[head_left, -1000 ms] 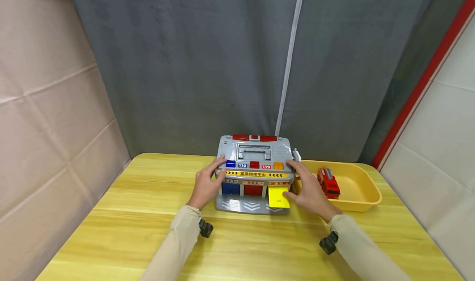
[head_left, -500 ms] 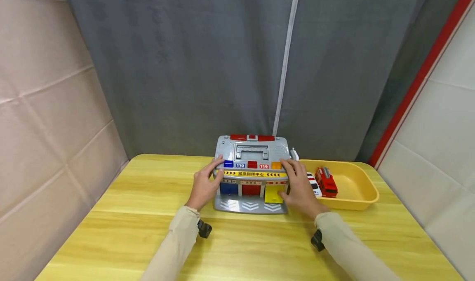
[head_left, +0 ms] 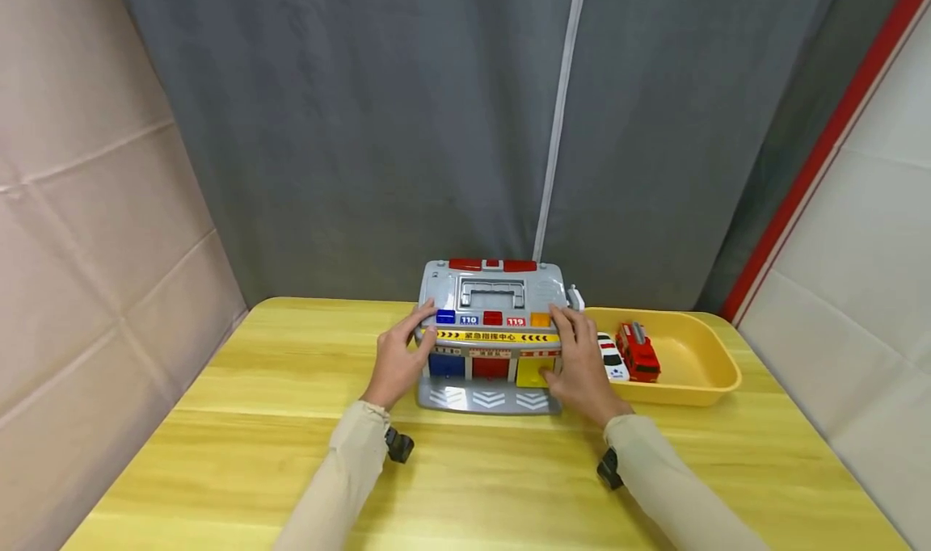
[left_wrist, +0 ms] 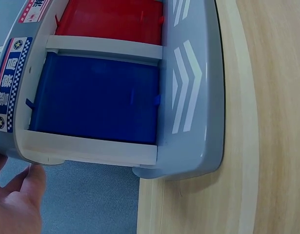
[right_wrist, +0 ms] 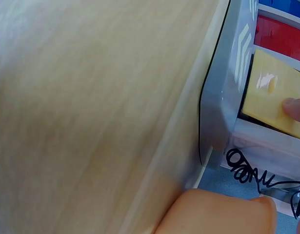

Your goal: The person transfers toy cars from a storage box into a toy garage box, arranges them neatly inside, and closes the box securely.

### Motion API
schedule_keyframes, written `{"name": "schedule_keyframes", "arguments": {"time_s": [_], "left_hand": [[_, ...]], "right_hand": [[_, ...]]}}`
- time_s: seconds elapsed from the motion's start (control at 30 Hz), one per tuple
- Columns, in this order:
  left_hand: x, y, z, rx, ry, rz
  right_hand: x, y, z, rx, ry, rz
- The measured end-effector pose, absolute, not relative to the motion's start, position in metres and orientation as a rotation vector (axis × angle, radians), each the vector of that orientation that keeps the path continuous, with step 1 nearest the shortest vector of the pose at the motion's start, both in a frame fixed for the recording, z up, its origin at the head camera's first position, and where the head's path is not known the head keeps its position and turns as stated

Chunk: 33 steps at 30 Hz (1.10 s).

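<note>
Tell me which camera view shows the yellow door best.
The right wrist view: the yellow door is largest there, its knob visible, though the picture's edge cuts it off. The head view shows it small, partly covered by the right hand. The left wrist view misses it, showing the blue door and red door instead.

Hidden and cropped parts around the toy station (head_left: 489, 337).
Right of the station, we see the white car (head_left: 613, 360) only in part behind the right hand (head_left: 582, 373), which also covers some of the yellow door (head_left: 529, 375). In the wrist views, frame edges crop the left hand (left_wrist: 15, 212) and the tray (right_wrist: 215, 212) beside the station; in the head view, we cannot read the small sign (head_left: 537, 354) above the station's yellow door.
</note>
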<state>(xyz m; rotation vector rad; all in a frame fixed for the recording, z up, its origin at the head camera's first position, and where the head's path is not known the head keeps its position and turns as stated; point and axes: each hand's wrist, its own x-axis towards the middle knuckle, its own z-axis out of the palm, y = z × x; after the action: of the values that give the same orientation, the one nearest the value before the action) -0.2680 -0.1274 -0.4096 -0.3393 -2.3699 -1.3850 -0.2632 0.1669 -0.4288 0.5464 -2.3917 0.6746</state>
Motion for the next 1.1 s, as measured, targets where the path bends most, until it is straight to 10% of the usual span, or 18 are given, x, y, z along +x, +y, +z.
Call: {"name": "schedule_keyframes", "arguments": {"time_s": [1.1], "left_hand": [[-0.269, -0.131, -0.412, -0.311, -2.404, -1.384]], "right_hand": [[-0.272, 0.157, -0.438, 0.497, -2.308, 0.595]]}}
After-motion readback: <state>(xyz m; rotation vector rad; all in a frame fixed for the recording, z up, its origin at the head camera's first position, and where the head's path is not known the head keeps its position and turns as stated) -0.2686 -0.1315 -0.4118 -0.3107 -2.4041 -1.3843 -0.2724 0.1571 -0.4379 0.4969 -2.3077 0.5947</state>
